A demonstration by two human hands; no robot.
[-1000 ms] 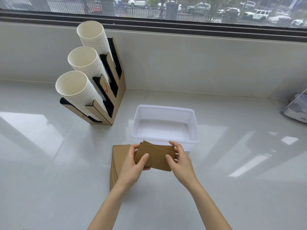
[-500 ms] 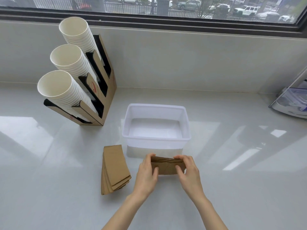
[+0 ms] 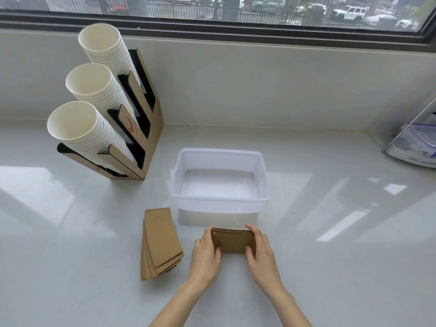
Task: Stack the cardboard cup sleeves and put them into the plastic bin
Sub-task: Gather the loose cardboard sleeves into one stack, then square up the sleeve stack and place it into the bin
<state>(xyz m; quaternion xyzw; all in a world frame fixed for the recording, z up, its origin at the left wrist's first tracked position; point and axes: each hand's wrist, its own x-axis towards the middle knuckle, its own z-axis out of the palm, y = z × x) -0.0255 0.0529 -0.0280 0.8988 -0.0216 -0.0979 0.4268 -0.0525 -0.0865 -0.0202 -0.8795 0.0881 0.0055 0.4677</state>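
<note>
1. A bundle of brown cardboard cup sleeves [image 3: 233, 241] stands on edge on the white table [image 3: 330, 267], just in front of the near wall of the plastic bin [image 3: 220, 205], not touching it.
2. The left hand [image 3: 205, 254] clasps the bundle's left end, fingers curled over its top edge and thumb on the near face.
3. The right hand [image 3: 260, 252] grips the right end the same way, so the sleeves are pressed between both hands with their edges squared together.
4. A second pile of sleeves [image 3: 160, 243] lies flat on the table to the left of the left hand, fanned out slightly at its near end, apart from the held bundle.
5. The translucent white bin sits open and holds no sleeves.
6. Further left and back, a cardboard cup holder [image 3: 144, 128] carries three slanted stacks of white paper cups [image 3: 94, 88].
7. A window [image 3: 236, 10] runs along the wall behind, with parked cars outside.
</note>
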